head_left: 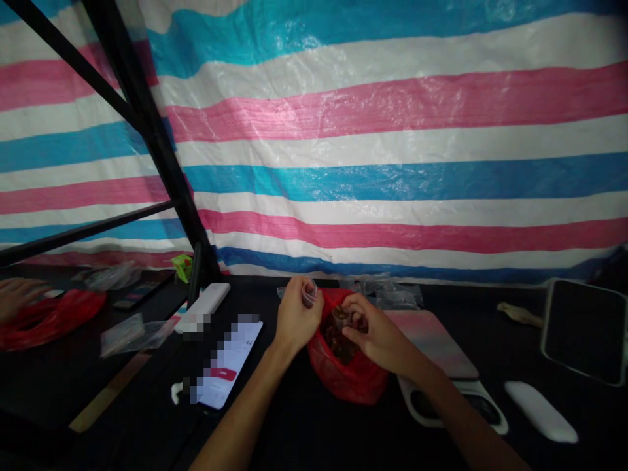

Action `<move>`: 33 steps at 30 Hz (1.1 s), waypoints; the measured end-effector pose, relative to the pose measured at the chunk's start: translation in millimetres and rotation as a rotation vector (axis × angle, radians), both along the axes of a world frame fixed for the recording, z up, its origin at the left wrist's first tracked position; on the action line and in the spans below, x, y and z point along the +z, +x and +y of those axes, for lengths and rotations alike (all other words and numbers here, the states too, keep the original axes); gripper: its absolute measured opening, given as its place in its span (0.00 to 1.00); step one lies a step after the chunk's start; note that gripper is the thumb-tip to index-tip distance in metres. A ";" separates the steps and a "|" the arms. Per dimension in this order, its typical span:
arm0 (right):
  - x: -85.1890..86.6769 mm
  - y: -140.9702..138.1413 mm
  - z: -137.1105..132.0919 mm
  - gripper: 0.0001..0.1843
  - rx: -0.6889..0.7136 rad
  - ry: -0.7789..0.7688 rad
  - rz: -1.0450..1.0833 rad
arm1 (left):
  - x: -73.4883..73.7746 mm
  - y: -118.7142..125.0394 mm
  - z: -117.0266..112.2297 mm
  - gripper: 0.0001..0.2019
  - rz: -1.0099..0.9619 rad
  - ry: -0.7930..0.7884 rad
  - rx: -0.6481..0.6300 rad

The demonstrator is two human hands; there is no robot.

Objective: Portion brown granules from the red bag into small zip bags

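A red plastic bag (350, 379) full of small dark brown pieces stands open on the dark table in front of me. My left hand (294, 314) is closed, pinching a small clear plastic pouch (308, 292) just left of the bag's mouth. My right hand (375, 333) reaches into the bag from the right, fingers closed on a few of the dark pieces (343, 318).
A lit phone (228, 363) lies to the left, with a white bar-shaped device (206, 304) behind it. A digital scale (436, 356) sits right of the bag, then a white oblong object (540, 411) and a dark tablet (583, 330). Another person's hand (17, 296) rests by a red bag (53, 314) far left. Black frame poles (147, 131) rise left.
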State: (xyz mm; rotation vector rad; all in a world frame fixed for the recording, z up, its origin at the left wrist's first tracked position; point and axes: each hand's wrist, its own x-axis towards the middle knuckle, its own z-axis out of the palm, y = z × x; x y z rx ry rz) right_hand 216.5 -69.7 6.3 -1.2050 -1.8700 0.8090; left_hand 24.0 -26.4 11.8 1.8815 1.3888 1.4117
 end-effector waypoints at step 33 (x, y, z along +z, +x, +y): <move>12.3 3.4 0.2 0.19 -0.184 0.544 -0.218 | 6.9 2.7 -12.3 0.14 0.480 0.047 -0.188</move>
